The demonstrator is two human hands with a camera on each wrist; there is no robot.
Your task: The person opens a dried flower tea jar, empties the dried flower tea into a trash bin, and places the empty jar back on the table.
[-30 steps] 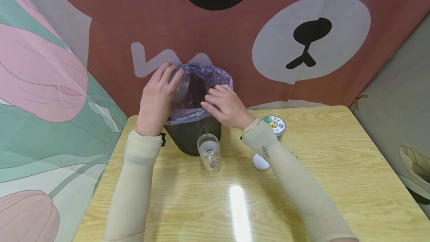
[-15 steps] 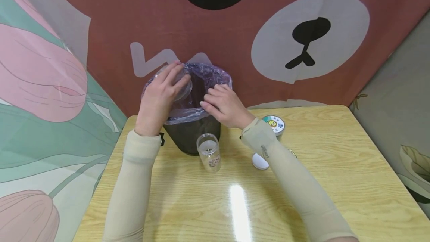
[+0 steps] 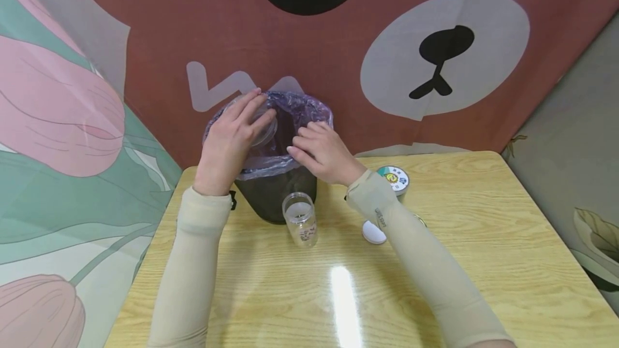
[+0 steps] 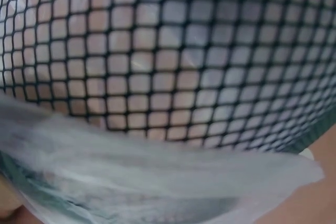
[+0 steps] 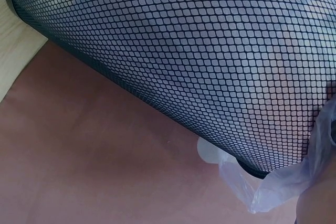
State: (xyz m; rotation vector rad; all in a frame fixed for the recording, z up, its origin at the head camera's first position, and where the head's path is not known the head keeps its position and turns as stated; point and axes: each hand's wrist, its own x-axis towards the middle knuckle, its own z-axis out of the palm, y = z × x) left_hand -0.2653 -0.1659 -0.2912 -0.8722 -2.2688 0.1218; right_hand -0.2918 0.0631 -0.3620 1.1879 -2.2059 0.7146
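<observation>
A black mesh trash bin [image 3: 275, 192] stands at the back of the table, lined with a translucent purple bag [image 3: 309, 103]. Over its left side, my left hand [image 3: 227, 141] holds a clear plastic jar [image 3: 266, 134] at the bin's mouth; the palm side and thumb are hidden. My right hand [image 3: 324, 152] grips the bin's right front rim with curled fingers. Both wrist views look closely at the mesh wall [image 4: 157, 51], with the bag's loose edge [image 5: 283, 184] folded over the rim.
An uncovered clear jar [image 3: 301, 219] stands in front of the bin. A white round lid [image 3: 374, 232] and a can with a colourful round top [image 3: 394, 179] are by my right forearm. A printed cloth wall [image 3: 338, 58] rises behind the wooden table [image 3: 483, 230].
The clear jar in my left hand has tilted and lies more across the bin's mouth, with its end showing left of the fingers. My right hand has stayed on the rim.
</observation>
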